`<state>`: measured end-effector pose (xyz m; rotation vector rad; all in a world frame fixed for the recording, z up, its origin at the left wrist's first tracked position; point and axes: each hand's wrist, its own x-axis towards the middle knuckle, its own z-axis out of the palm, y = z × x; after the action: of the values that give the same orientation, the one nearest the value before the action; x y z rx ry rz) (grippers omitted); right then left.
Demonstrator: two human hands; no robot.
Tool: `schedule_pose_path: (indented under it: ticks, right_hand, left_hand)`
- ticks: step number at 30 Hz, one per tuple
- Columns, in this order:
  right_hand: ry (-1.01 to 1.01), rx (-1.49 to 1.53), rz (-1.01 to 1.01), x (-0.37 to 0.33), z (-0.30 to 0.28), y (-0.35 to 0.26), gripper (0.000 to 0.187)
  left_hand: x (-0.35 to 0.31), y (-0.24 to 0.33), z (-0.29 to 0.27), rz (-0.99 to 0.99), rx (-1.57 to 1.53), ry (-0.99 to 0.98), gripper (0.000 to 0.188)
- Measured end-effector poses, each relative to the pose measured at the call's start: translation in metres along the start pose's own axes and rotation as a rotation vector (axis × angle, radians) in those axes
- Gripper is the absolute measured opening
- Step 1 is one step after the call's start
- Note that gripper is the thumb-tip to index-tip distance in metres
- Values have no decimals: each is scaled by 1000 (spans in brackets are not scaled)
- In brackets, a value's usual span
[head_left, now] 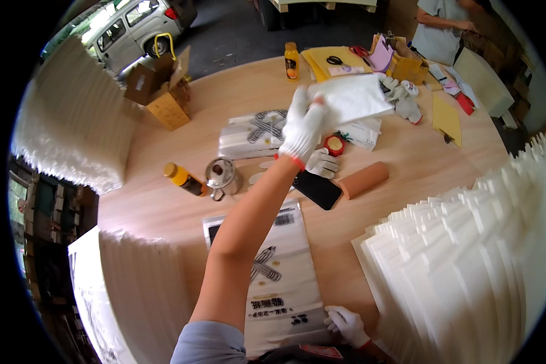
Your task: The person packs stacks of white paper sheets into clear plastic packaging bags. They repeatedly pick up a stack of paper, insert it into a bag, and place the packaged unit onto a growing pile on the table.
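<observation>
Head view. I see the left hand (302,124), in a white glove with a red cuff, raised over the middle of the round wooden table (164,206), arm stretched forward from the lower edge. Its fingers are closed on the near left corner of a white bag (355,97), which it holds up off the table; the bag spreads away from the hand to the right and toward the far edge.

The right hand (346,324), also gloved, rests low at the near edge of the table. Its fingers are pressed flat on the near right corner of a printed white sack (282,273) lying flat there; I cannot tell whether it pinches the sack or only presses it.

Beyond the sack, near the table's middle: a black phone (317,189), a brown cylinder (364,179) just beside it, a spare white glove (321,162), a red tape measure (334,144), a small metal pot (221,176) and an orange-capped bottle (184,179) to its left. A folded printed sack stack (252,134) lies behind the raised arm. Toward the far edge: a second orange bottle (292,60), yellow envelopes (327,64) with scissors (334,60) on them. A cardboard box (161,91) sits at the far left edge. White stacked sheets (467,273) stand at the right edge. Another person (440,27) stands past the far right edge.
</observation>
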<state>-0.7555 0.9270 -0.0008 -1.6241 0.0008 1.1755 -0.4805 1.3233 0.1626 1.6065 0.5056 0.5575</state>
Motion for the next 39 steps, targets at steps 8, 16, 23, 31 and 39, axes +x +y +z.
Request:
schedule_pose_path:
  ticks: [8, 16, 23, 31, 39]
  right_hand:
    - [399, -232, -890, -40, 43, -70, 49]
    - [203, -510, -1131, -118, 60, -173, 26]
    - [-430, -222, -882, -214, 92, -207, 18]
    - [-1371, -167, -1071, -274, 85, -235, 15]
    - [-935, 173, -796, -196, 72, -151, 52]
  left_hand:
    - [-228, 7, -100, -312, -492, -112, 53]
    - [-390, 10, -172, -259, -411, -185, 48]
    - [-459, 46, -199, -345, -756, -286, 51]
    - [-543, 149, -143, 431, -1178, -952, 30]
    - [-592, 183, -117, 300, -1429, -870, 42]
